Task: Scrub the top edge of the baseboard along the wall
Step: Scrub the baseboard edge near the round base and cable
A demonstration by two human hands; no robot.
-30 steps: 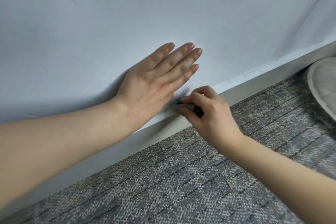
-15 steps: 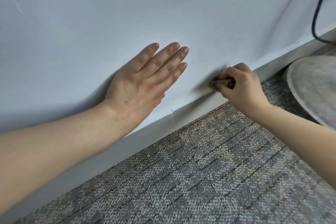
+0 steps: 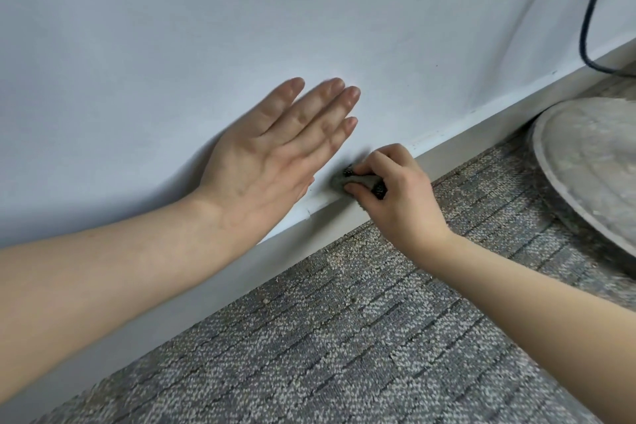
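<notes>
The right hand [image 3: 402, 196] curls its fingers [image 3: 359, 188] around a small grey scrubber [image 3: 358, 180] pressed on the baseboard [image 3: 481, 129] top edge, just beside the left hand [image 3: 272, 162], laid flat with straight fingers on the wall [image 3: 206, 27].

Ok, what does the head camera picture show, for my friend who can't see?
A right hand grips a small grey scrubbing pad on the white baseboard's top edge, while the left hand presses flat on the pale wall above grey carpet.

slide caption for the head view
Right hand presses a gray pad to the baseboard edge; left hand flat on wall.
</notes>
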